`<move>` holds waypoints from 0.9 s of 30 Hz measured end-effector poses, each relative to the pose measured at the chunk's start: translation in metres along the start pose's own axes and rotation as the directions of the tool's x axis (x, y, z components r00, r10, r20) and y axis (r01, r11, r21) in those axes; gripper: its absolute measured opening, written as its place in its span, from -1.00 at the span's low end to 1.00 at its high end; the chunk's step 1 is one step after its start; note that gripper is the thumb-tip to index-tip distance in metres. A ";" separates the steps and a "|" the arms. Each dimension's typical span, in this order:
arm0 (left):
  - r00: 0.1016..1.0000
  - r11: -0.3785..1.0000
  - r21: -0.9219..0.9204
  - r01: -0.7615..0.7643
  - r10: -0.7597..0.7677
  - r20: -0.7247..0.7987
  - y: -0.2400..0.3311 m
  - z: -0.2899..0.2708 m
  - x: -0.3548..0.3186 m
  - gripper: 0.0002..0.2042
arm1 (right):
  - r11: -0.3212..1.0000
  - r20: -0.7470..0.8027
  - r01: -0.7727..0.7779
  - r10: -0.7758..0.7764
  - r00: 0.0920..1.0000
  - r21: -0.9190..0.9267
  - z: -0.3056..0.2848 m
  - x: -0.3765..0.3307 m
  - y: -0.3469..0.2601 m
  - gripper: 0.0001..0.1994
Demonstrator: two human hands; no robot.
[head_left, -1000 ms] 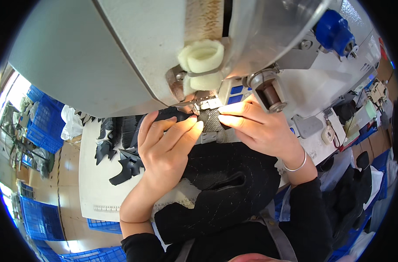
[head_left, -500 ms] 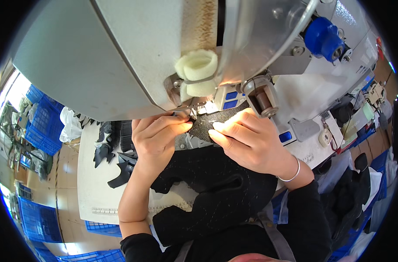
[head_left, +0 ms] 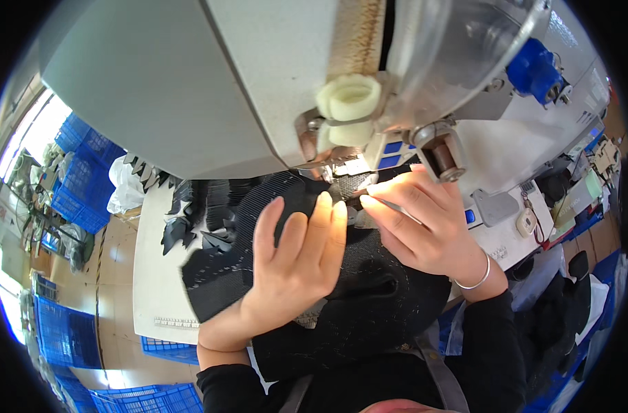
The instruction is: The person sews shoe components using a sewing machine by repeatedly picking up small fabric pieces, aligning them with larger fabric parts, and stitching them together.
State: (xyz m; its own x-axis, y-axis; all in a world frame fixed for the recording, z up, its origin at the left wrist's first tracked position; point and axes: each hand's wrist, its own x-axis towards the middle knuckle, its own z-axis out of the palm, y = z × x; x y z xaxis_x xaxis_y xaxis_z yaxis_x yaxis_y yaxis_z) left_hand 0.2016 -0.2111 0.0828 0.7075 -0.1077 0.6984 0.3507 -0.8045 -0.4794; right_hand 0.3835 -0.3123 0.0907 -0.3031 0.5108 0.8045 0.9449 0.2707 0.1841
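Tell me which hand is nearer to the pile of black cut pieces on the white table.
Left. The left hand lies flat on the black fabric piece, just right of the pile of black cut pieces. The right hand is farther right, under the sewing machine.

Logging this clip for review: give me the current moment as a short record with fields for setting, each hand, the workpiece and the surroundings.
setting: sewing machine on a white table
left hand: flat on the black fabric piece, fingers toward the needle area
right hand: pinching the fabric edge by the presser foot; silver bracelet on the wrist
workpiece: black textured fabric, spread under both hands
surroundings: stack of black cut pieces to the left, blue crates on the floor
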 end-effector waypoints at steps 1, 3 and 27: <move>1.000 0.999 -0.030 0.016 -0.016 -0.013 0.000 0.003 -0.001 -0.67 | 1.000 0.000 0.006 -0.006 1.000 0.022 0.001 -0.001 0.001 -0.68; 0.999 0.998 -0.057 0.035 -0.036 -0.022 -0.003 0.006 -0.003 -0.68 | 0.999 0.005 0.013 -0.013 1.000 0.041 0.000 -0.001 -0.001 -0.68; 0.797 0.723 -0.390 0.570 -0.601 0.051 -0.095 0.068 -0.039 -0.87 | 0.884 -0.166 -0.385 0.352 0.921 -0.264 0.069 -0.046 0.075 -0.49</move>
State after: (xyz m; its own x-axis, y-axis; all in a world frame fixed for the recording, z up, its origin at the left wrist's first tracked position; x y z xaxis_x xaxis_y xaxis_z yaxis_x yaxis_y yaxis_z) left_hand 0.1819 -0.0907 0.0649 0.3847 0.4277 0.8180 0.4179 -0.8709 0.2588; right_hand 0.4602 -0.2592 0.0288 0.0740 0.4306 0.8995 0.9850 -0.1725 0.0016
